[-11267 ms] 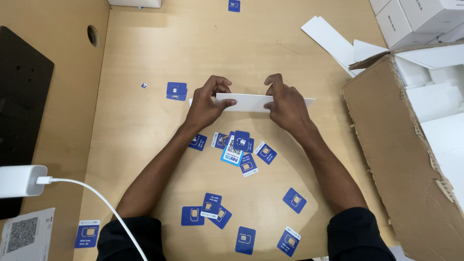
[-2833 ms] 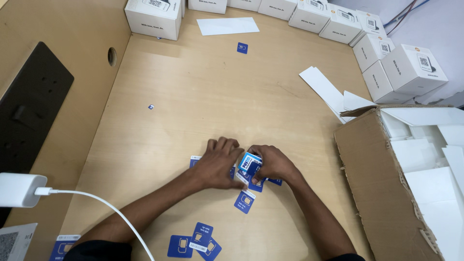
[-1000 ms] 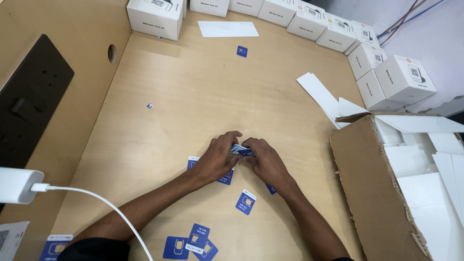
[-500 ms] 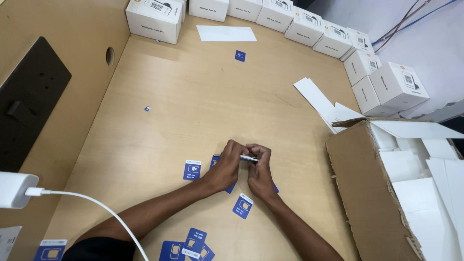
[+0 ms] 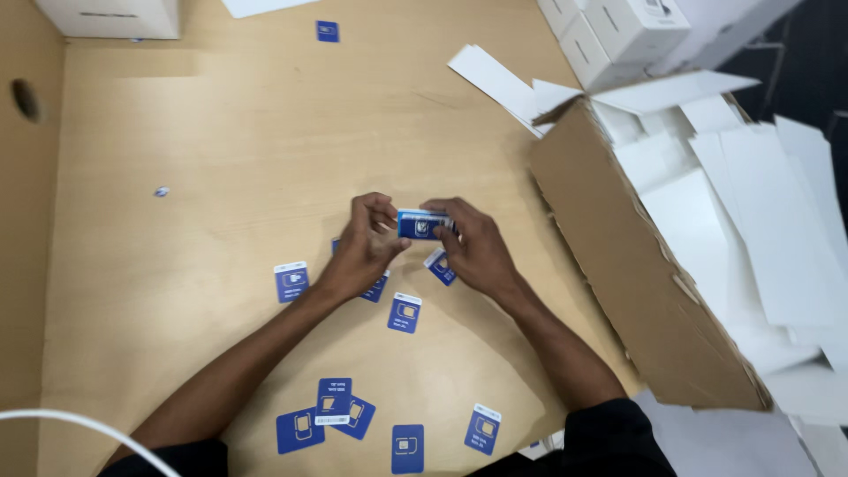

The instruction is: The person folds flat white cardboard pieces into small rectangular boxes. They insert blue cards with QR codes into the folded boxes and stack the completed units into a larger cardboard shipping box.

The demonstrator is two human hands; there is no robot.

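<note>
Both hands meet over the middle of the wooden table (image 5: 221, 132), gripping a small stack of blue cards (image 5: 419, 224) between them. The left hand (image 5: 364, 249) pinches the stack's left end with thumb and fingertips; the right hand (image 5: 473, 247) closes on its right end, fingers curled over the top edge. The stack is lifted just above the tabletop, its blue face turned up toward the camera.

Loose blue cards lie scattered on the table around the hands. One (image 5: 291, 282) sits to the left of the left wrist, another (image 5: 405, 313) lies between the two forearms, and one (image 5: 441, 266) peeks out from beneath the right hand. Nearer the person, a small overlapping group (image 5: 334, 409) rests beside two single cards (image 5: 407, 448) and (image 5: 482, 429). Far off, a lone card (image 5: 327, 31) lies near the table's far edge, and a tiny blue scrap (image 5: 162, 191) sits to the left.

To the right stands an open cardboard box (image 5: 636, 274), filled with white paper sleeves (image 5: 760, 230). More white sheets (image 5: 495, 75) lie just beyond its far corner, and white cartons (image 5: 618, 26) are stacked at the far right. A white cable (image 5: 79, 424) curves across the near left corner.
</note>
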